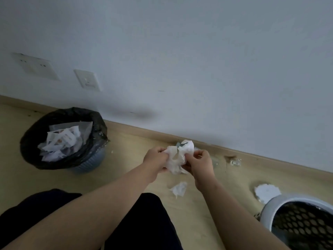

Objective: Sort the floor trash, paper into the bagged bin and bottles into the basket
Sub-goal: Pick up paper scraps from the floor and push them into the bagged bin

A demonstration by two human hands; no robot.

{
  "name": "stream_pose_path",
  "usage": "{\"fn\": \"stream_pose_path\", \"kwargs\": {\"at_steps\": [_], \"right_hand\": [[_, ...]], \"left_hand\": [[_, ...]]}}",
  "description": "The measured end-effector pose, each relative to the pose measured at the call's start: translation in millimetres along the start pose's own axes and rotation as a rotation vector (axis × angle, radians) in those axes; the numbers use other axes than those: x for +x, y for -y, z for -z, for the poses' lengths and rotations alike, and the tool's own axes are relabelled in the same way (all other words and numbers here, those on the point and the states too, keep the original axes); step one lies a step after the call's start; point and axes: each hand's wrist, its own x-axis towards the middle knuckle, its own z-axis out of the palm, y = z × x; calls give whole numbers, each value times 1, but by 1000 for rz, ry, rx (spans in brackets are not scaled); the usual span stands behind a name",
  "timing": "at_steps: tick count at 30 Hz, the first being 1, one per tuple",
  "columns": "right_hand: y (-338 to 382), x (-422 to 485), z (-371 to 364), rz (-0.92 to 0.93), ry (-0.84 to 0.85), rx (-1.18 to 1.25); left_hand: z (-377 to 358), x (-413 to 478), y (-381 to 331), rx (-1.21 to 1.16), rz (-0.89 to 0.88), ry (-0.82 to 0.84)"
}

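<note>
Both hands hold one crumpled white paper [177,157] above the floor near the baseboard. My left hand [155,160] grips its left side and my right hand [199,163] pinches its right side. The bin with the black bag [32,139] stands at the left by the wall, with several paper scraps inside. The white basket [273,204] with a perforated wall sits at the lower right; I cannot see any contents. A clear plastic bottle [234,162] lies along the baseboard, partly hidden behind my right hand.
A small crumpled paper [178,189] lies on the wooden floor below my hands. Another white paper wad [267,193] rests just beyond the basket. My dark-clothed knees [149,222] fill the lower middle. Two wall sockets [87,80] sit at the left.
</note>
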Motion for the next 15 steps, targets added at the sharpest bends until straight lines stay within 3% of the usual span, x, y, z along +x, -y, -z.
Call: {"fn": "stream_pose_path", "kwargs": {"at_steps": [7, 15], "right_hand": [[-2, 3, 31, 0, -10, -9], [-34, 29, 24, -53, 37, -109]], "left_hand": [[-57, -7, -11, 98, 40, 145], [-40, 51, 15, 401, 1, 189]]}}
